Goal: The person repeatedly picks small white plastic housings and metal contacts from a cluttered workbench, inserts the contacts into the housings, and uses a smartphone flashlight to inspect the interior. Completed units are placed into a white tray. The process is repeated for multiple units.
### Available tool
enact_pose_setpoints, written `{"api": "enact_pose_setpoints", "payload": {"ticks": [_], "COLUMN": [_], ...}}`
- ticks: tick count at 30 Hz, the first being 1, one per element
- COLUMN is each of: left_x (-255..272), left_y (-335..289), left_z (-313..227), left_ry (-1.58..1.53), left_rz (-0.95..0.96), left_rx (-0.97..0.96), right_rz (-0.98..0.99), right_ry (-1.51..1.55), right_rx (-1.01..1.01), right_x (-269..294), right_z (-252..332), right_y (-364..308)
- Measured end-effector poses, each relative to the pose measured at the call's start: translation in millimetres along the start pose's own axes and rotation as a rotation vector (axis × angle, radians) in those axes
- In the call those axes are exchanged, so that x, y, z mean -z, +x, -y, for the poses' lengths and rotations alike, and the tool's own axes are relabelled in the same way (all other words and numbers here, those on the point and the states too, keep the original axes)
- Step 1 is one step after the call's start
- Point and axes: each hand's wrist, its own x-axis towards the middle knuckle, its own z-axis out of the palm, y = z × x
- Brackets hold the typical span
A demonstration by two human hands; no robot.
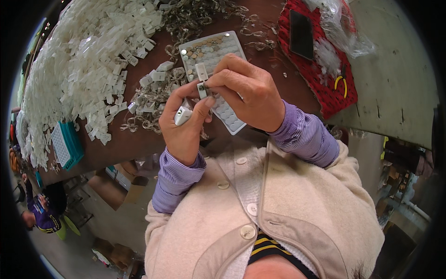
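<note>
In my left hand [183, 129], a small white plastic case [201, 89] is pinched between thumb and fingers. Its lid part [201, 71] stands up on the far side, and something dark shows inside. A second white plastic piece [183, 115] rests in the same hand, against the palm. My right hand [248, 88] is closed at the case, its thumb and fingertips meeting at the right edge; whatever they grip is too small to make out. Beneath both hands lies a pale tray [234, 124] of round pockets, with small round metal pieces [197, 52] in its far part.
A large heap of white plastic cases [79, 69] covers the table's left. Corded bundles [188, 21] lie behind and beside the tray. On the right, a red cloth [332, 100] carries a dark phone [301, 35] and yellow-handled pliers [341, 87]. A teal-edged tray [68, 145] stands at the left edge.
</note>
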Motion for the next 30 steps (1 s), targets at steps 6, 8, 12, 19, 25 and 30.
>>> {"api": "enact_pose_setpoints", "payload": {"ticks": [6, 8, 12, 19, 25, 30], "left_x": [-0.9, 9.0, 34.8, 52.6, 37.4, 10.8], "left_y": [-1.1, 1.3, 10.5, 17.8, 15.3, 6.2], "left_z": [3.0, 3.4, 3.5, 3.5, -1.7, -4.9], "left_ry": [-0.105, -0.130, -0.210, -0.266, -0.115, -0.015], "left_rz": [0.091, 0.058, -0.040, -0.113, -0.014, 0.114], "left_rx": [0.061, 0.094, 0.075, 0.115, 0.127, 0.086], "right_rz": [-0.063, -0.013, 0.019, 0.187, 0.047, -0.020], "right_ry": [0.016, 0.071, 0.117, -0.186, 0.008, 0.080], "right_rx": [0.037, 0.046, -0.141, -0.028, -0.006, 0.035], "right_x": [3.2, -1.9, -20.5, -57.9, -33.6, -0.9], "right_z": [3.6, 1.7, -18.4, -52.9, -27.1, -2.1], "right_y": [-4.6, -0.9, 12.9, 28.2, 23.8, 3.6]}}
